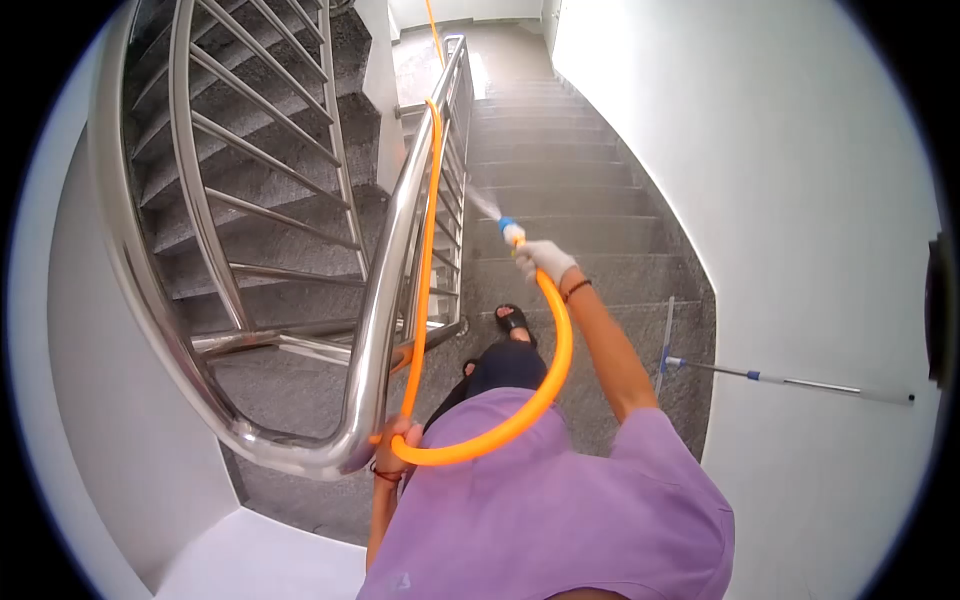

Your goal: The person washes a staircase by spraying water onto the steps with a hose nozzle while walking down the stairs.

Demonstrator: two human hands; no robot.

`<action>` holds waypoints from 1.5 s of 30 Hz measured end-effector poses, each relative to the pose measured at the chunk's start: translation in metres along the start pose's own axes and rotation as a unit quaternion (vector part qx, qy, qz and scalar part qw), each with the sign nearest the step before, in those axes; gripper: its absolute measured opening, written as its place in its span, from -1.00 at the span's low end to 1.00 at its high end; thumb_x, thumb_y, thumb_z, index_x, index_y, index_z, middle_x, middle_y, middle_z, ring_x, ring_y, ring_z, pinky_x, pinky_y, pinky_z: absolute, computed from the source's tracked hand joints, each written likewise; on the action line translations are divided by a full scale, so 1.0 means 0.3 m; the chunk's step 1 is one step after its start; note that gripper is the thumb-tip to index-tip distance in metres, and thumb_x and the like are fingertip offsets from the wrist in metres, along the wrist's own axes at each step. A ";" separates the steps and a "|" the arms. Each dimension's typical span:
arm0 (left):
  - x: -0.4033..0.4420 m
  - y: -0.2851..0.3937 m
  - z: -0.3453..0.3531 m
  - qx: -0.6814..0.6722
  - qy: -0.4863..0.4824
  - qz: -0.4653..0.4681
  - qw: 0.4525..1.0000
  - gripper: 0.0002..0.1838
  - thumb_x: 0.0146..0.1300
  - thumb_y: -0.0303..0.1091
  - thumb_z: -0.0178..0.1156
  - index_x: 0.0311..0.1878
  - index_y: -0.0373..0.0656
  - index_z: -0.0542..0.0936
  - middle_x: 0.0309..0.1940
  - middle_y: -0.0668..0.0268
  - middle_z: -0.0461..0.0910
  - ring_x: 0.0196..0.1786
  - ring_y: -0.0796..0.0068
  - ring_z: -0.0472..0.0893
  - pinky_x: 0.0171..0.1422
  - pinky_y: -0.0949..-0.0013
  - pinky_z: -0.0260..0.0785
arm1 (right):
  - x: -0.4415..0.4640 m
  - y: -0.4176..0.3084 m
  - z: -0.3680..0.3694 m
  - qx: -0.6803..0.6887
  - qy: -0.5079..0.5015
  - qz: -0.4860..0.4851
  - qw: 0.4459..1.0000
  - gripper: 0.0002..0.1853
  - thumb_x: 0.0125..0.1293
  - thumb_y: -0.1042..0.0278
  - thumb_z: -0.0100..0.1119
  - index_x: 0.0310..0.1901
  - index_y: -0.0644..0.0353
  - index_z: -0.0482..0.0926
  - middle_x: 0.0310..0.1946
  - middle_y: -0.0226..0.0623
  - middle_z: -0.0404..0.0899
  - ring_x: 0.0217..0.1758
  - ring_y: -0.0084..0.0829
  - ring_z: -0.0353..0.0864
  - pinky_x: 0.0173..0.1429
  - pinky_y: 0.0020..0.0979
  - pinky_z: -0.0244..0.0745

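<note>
In my gloved right hand (545,260) is the blue and white spray nozzle (511,232) of an orange hose (552,375). Water sprays from its tip toward the stairs (540,205) and the railing side. The hose loops in front of my body to my left hand (402,436), whose fingers are wrapped round it beside the bend of the steel handrail (372,400). From there the hose runs up along the handrail and over it near the top of the flight.
A squeegee (810,385) with a long pole leans at the right, its head on the floor by the white wall (800,250). Another flight of stairs (260,180) lies behind the railing at left. A landing (500,50) lies at the bottom of the flight.
</note>
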State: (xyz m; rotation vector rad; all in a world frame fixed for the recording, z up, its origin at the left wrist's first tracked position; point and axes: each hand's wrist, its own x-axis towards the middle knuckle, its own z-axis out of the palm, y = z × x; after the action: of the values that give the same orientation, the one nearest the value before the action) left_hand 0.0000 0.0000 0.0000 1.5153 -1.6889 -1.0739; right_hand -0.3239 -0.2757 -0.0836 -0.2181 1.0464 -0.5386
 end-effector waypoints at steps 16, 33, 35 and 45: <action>-0.005 -0.003 0.000 -0.052 0.017 0.151 0.987 -0.78 0.09 -0.57 0.14 -0.46 -0.12 0.28 -0.56 0.34 0.24 -0.48 0.38 0.29 -0.38 0.33 0.15 | -0.179 0.754 -0.123 0.234 0.009 0.189 0.953 -0.77 0.31 0.29 -0.14 -0.52 0.05 0.23 -0.74 -0.64 0.17 -0.80 -0.78 0.14 -0.75 -0.73 0.10; 0.035 0.030 0.101 0.066 -0.024 -0.004 0.997 -0.71 -0.18 -0.58 0.17 -0.75 -0.14 0.23 -0.73 0.27 0.27 -0.59 0.25 0.32 -0.43 0.29 0.15 | 0.245 0.717 -0.102 0.300 0.050 0.162 0.939 -0.89 0.21 0.39 -0.10 -0.47 0.04 0.26 -0.75 -0.63 0.16 -0.79 -0.72 0.14 -0.70 -0.65 0.13; 0.053 0.022 0.138 0.096 -0.040 -0.012 0.995 -0.70 -0.20 -0.57 0.17 -0.78 -0.13 0.24 -0.73 0.28 0.28 -0.60 0.27 0.32 -0.43 0.29 0.15 | 0.342 0.676 -0.130 0.291 0.053 0.170 0.940 -0.89 0.21 0.37 -0.09 -0.46 0.04 0.26 -0.74 -0.63 0.17 -0.78 -0.71 0.14 -0.70 -0.64 0.12; 0.164 -0.003 0.347 0.181 -0.081 -0.085 0.976 -0.72 -0.22 -0.51 0.21 -0.78 -0.10 0.28 -0.75 0.34 0.27 -0.61 0.32 0.32 -0.40 0.29 0.19 | 0.605 0.527 -0.244 0.173 0.090 0.215 0.957 -0.87 0.20 0.33 -0.04 -0.45 0.02 0.24 -0.70 -0.58 0.18 -0.76 -0.68 0.14 -0.69 -0.57 0.09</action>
State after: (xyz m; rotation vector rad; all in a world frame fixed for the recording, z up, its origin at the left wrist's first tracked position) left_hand -0.0967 -0.0314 -0.0537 1.8712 -1.9793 -1.0406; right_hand -0.2669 -0.2298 -0.3244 0.3694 1.1164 -0.3386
